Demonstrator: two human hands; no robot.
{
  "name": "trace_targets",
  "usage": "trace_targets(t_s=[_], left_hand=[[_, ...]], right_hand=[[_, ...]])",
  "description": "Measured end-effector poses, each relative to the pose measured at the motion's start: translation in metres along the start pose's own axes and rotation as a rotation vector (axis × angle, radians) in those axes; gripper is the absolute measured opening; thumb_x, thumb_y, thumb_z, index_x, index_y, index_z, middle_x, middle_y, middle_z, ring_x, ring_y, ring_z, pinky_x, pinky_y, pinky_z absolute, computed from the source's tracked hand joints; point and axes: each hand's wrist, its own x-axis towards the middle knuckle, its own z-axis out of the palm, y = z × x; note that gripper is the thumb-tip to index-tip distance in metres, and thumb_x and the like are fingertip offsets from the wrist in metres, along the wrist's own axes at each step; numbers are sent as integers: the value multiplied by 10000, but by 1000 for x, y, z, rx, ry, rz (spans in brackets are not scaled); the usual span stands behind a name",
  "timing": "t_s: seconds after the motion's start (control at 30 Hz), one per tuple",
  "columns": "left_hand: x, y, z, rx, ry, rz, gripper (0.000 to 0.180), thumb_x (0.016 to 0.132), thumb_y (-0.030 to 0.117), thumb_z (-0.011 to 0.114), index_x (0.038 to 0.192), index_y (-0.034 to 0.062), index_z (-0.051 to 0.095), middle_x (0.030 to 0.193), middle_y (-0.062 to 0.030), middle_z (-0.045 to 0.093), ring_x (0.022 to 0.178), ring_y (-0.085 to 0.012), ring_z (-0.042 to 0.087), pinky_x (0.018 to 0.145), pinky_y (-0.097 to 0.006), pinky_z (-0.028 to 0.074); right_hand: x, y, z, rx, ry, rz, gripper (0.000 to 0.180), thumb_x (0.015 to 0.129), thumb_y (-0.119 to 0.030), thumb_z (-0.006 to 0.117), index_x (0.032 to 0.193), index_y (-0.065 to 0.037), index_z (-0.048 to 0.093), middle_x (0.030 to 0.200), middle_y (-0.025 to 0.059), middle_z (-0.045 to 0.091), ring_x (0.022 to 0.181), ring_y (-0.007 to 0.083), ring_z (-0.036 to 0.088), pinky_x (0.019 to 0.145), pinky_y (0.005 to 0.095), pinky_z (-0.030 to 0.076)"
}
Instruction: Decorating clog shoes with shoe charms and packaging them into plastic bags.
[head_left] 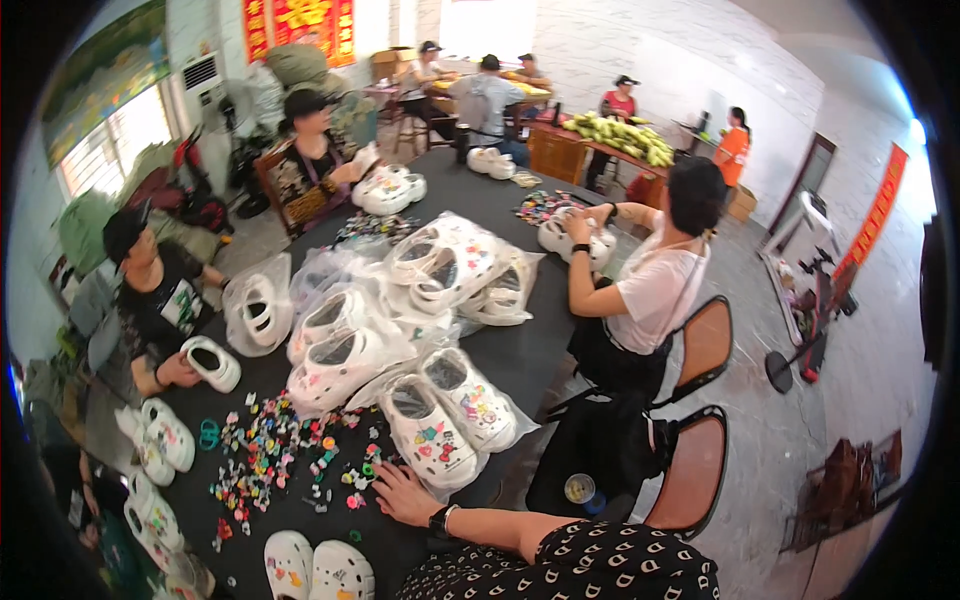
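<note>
My right hand [405, 494] lies palm down on the dark table, its fingers spread and nothing held in it. A watch sits on that wrist. By its fingertips is the edge of a pile of small colourful shoe charms [275, 450]. Just beyond the hand, a pair of white clogs [432, 440] decorated with charms lies in a clear plastic bag. Another pair of white clogs [290, 567] with charms stands unbagged at the near edge, left of my arm. My left hand is out of sight.
More bagged white clogs [345, 345] are heaped mid-table. At the left a person [150, 300] holds a white clog [212, 364]; across the table another person [640, 270] handles clogs. Chairs [690, 470] stand at the right, near a cup [580, 489]. Further people sit behind.
</note>
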Motion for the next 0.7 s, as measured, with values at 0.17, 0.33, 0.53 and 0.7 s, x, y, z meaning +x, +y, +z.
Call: trace_targets(t_s=[0.17, 0.33, 0.53, 0.7], left_hand=[[2, 9, 17, -57, 6, -134, 285, 785, 328, 646, 810, 46, 618, 838, -156, 626, 874, -366, 577, 830, -563, 364], [-22, 25, -11, -23, 283, -186, 275, 824, 347, 607, 740, 86, 587, 728, -92, 580, 799, -282, 545, 742, -456, 355], [-76, 12, -26, -10, 451, -404, 207, 809, 312, 626, 750, 115, 599, 737, -34, 585, 809, -225, 532, 777, -425, 352], [-105, -19, -19, -111, 562, -529, 227, 797, 312, 649, 739, 101, 592, 701, -42, 595, 770, -242, 546, 737, -423, 360]], right_hand=[[13, 4, -5, -2, -43, -61, 349, 761, -231, 645, 1025, -7, 601, 1214, 215, 492, 1168, 391, 446, 993, 505, 363], [6, 12, 6, -21, 40, -55, 375, 787, -192, 634, 1115, -27, 558, 1295, 209, 464, 1236, 394, 400, 1031, 534, 296], [9, 0, 11, -116, -27, -84, 355, 849, -195, 584, 1162, -37, 531, 1376, 192, 424, 1297, 366, 360, 1060, 525, 241], [4, 8, 13, -196, -54, -77, 321, 896, -207, 528, 1157, -21, 511, 1401, 174, 401, 1334, 363, 315, 1061, 555, 227]])
